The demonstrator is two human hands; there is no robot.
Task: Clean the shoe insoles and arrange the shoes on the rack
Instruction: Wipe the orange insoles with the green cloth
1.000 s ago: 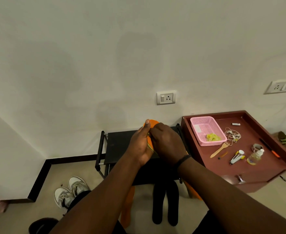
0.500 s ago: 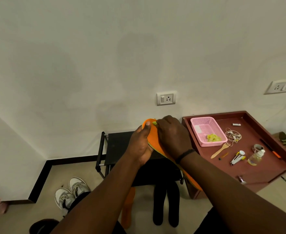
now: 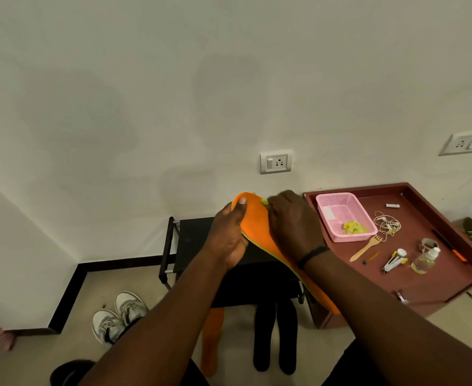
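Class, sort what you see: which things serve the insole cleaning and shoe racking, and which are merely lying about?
Job: orange insole, yellow cloth, black insoles, grey sneakers, shoe rack.

Lying about: pink basket, earphones, wooden fork, bottle.

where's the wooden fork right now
In the head view, the wooden fork lies at right on the maroon tray, just below the pink basket, beside the earphones.

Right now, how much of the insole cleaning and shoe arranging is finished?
Done: nothing shows as finished. The rack holds no shoes that I can see. In hand: the left hand grips an orange insole while the right hand works a yellow cloth on it. Left: another orange insole and two black insoles lie on the floor, and the grey shoes wait there too.
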